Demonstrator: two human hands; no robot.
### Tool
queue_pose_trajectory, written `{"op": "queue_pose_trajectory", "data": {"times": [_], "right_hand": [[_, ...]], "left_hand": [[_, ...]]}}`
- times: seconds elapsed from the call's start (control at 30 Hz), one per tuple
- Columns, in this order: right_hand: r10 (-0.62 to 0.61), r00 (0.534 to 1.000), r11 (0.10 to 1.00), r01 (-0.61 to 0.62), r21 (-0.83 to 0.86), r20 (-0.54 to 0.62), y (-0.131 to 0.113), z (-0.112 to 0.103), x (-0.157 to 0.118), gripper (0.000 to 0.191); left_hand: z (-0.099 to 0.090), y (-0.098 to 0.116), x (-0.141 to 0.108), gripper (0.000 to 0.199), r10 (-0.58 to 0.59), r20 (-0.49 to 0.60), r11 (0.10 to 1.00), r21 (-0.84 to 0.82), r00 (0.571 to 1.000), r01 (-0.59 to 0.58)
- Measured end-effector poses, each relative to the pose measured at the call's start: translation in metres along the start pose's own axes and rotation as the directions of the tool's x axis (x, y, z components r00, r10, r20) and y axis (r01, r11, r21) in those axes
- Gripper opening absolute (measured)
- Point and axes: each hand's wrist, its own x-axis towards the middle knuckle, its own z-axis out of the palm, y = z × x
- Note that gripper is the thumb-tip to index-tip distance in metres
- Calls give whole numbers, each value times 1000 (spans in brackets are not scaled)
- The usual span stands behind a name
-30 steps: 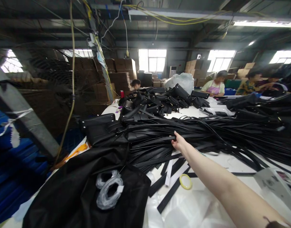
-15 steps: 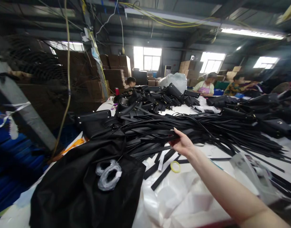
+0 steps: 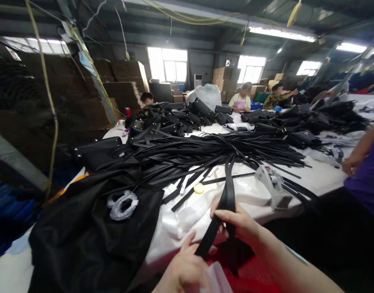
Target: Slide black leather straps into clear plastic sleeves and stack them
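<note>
My right hand (image 3: 235,221) is closed round black straps (image 3: 229,183), held up over the front edge of the table. One strap end hangs down below that hand, while another slants toward my left hand (image 3: 187,264). My left hand is low in the view and partly blurred; the slanting strap runs between its fingers. Beyond my hands lies a big heap of loose black straps (image 3: 187,152) across the table. A yellow ring (image 3: 198,188) and white paper strips (image 3: 184,184) lie just in front of the heap.
Black fabric (image 3: 92,240) with a coil of clear cord (image 3: 124,205) covers the left side. A grey tabletop device (image 3: 272,187) stands right of my hands. Black bag pieces (image 3: 202,110) pile up behind. A person in purple (image 3: 365,175) is at the right; others sit farther back.
My right hand has drawn back from the strap heap toward me, bringing black straps with it. My left hand has come into view at the strap. The view has turned right.
</note>
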Motion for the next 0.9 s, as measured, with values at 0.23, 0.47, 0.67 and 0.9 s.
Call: {"op": "queue_pose_trajectory", "data": {"times": [0.23,0.47,0.67,0.9], "right_hand": [[130,976,985,-108,-133,176,43,7,-26,31],[38,994,995,-47,-83,-101,36,-21,-23,37],[-24,999,948,33,-317,34,37,-12,-28,36],[-312,874,944,238,-230,-373,9,-43,-32,28]], "left_hand": [[41,6,9,15,-67,177,975,-198,982,102],[33,3,0,18,-69,174,986,-136,982,93],[32,-16,4,14,-29,94,999,-17,995,30],[15,-42,-7,8,-102,-116,987,114,988,115]]}}
